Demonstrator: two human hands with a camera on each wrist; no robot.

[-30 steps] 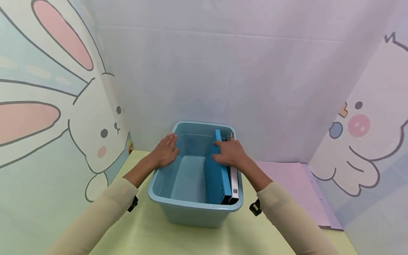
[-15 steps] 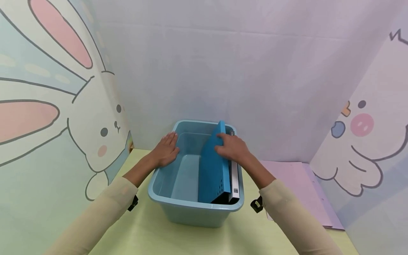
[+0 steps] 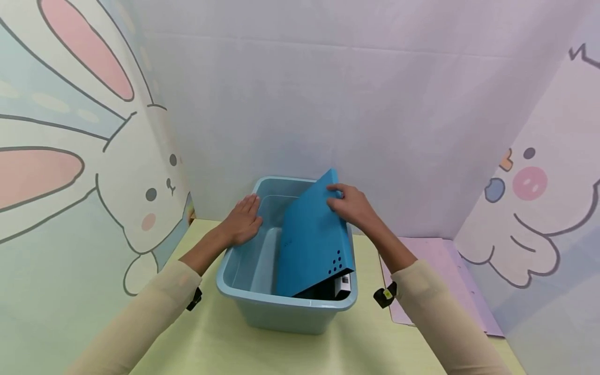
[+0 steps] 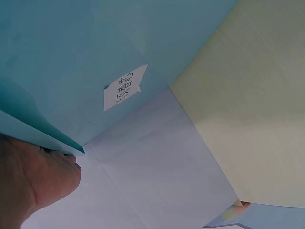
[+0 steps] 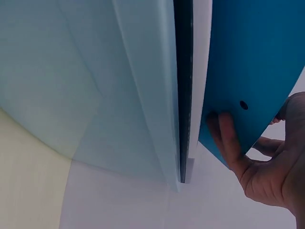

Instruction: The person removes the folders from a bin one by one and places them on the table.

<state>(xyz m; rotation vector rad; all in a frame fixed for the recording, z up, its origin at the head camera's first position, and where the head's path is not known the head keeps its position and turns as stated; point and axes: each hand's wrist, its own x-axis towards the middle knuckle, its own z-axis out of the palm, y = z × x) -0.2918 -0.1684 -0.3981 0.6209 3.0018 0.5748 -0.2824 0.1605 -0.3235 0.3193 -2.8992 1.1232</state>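
Note:
In the head view a blue file holder (image 3: 307, 234) with small dark holes near one corner leans in a light blue plastic tub (image 3: 286, 299), its top edge above the rim. My right hand (image 3: 351, 204) pinches that upper edge; the right wrist view shows the fingers (image 5: 228, 138) on one face of the holder. Beside it stands a white file (image 3: 344, 284), mostly hidden behind the blue one. My left hand (image 3: 242, 220) rests on the tub's left rim with its fingers straight. A paper label with handwriting (image 4: 125, 88) is stuck on the tub's outside in the left wrist view.
The tub stands on a pale yellow-green table (image 3: 262, 349). To the right lie flat pink and lilac folders (image 3: 431, 276) with small holes along one edge. A plain cloth wall (image 3: 281, 104) closes the back, and printed cartoon walls stand at both sides.
My right hand has drawn the blue file holder upward and tilted it, so its broad face now shows and covers most of the white file. The left hand has stayed on the rim.

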